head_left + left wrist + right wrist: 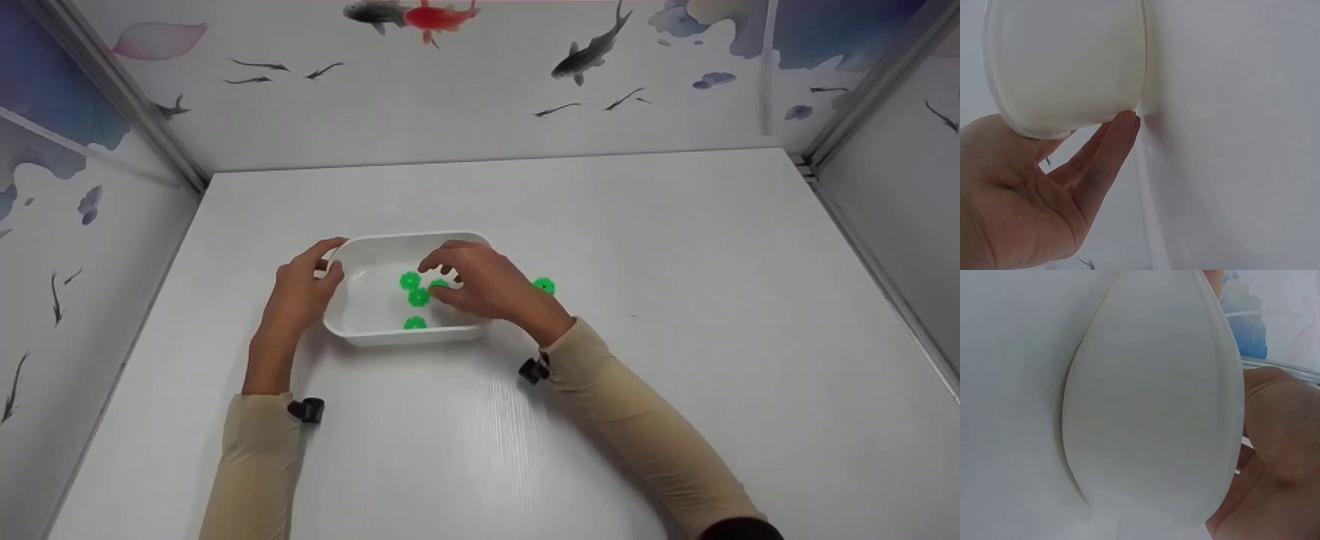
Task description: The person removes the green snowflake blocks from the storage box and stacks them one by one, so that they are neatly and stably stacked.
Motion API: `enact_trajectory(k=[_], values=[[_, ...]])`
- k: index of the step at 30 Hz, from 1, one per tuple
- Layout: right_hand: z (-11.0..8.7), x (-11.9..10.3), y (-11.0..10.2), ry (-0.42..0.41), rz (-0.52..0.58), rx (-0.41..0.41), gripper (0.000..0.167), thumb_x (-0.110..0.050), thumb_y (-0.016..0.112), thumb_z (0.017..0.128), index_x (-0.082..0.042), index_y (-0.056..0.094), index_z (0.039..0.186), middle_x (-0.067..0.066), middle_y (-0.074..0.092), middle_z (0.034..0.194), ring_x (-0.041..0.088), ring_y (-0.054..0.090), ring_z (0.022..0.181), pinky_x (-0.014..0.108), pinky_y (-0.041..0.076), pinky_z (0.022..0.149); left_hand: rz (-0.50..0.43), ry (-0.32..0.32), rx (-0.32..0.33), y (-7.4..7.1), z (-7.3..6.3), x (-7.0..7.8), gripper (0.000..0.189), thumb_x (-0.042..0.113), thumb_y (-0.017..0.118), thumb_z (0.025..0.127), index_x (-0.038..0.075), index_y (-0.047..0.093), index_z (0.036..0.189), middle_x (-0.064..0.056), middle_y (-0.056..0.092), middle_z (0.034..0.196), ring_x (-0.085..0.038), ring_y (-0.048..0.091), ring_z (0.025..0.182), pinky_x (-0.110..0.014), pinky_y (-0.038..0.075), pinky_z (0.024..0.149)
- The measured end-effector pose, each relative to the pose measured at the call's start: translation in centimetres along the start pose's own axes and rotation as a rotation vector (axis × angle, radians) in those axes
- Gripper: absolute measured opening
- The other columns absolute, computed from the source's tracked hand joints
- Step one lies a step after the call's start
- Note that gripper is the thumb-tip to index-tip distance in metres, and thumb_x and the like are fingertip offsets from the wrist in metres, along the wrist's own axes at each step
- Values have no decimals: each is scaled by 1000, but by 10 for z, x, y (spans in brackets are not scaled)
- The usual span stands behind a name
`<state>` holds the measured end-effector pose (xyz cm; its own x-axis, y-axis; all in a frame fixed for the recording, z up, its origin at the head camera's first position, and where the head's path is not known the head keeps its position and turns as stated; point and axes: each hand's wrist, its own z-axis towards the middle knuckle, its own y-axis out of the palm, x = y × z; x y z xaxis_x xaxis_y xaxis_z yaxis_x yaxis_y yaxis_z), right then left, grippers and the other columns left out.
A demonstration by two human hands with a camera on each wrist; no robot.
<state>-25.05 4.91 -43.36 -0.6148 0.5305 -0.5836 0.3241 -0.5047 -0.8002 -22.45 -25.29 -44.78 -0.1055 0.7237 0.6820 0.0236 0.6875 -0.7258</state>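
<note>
Pinches the left end of a white plastic tray (420, 338) with the left hand (300, 289), thumb over the rim, fingers against the outer wall. Reaches over the tray's right end with the right hand (487, 281), thumb and fingers spread apart, with nothing plainly in grasp. Right by that thumb, on the tray floor: a half-hidden flower-shaped green disc (439, 284); cannot tell whether touched. Just left of it, touching or almost so: a middle green disc (418, 297) and a farther green disc (410, 280). By the near wall: a near green disc (415, 322). Outside, on the white table (712, 315), right of the tray: a loose green disc (544, 286).

Could easily catch or scatter two discs at once, given such crowding near the thumb. Might fumble a single disc too, because of its smallness against the fingertips. Could tip or skew the tray by leaning on the unheld right rim. Might also knock the loose green disc farther off by drawing the right hand back low.
</note>
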Motion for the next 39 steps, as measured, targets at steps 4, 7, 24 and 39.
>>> enact_trajectory(k=[4, 7, 24, 39], values=[[7, -2, 0, 59, -68, -45, 33, -20, 73, 103, -11, 75, 135, 8, 75, 132, 26, 71, 118, 42, 62, 94, -2, 1, 1, 1, 0, 0, 49, 27, 52, 113, 30, 50, 162, -21, 65, 146, -40, 69, 130, -55, 64, 98], [12, -4, 0, 97, -124, -89, 34, -22, 72, 103, -13, 75, 136, 7, 74, 134, 24, 70, 119, 44, 61, 97, 0, 2, 4, 0, 1, -1, 49, 26, 52, 113, 29, 51, 162, -21, 65, 145, -40, 69, 129, -56, 64, 98], [29, -4, 12, 161, -198, -221, 36, -5, 73, 99, -11, 77, 134, 7, 72, 132, 24, 66, 125, 41, 57, 111, 6, 21, 15, 3, 1, -3, 48, 26, 52, 114, 29, 51, 162, -21, 66, 145, -40, 70, 128, -55, 64, 97], [30, -8, 15, 217, -233, -271, 42, -10, 75, 93, -15, 75, 134, 3, 72, 127, 22, 61, 112, 42, 55, 104, 5, 2, 1, 3, 2, -1, 49, 27, 51, 114, 29, 49, 163, -21, 65, 146, -40, 68, 132, -56, 63, 99]])
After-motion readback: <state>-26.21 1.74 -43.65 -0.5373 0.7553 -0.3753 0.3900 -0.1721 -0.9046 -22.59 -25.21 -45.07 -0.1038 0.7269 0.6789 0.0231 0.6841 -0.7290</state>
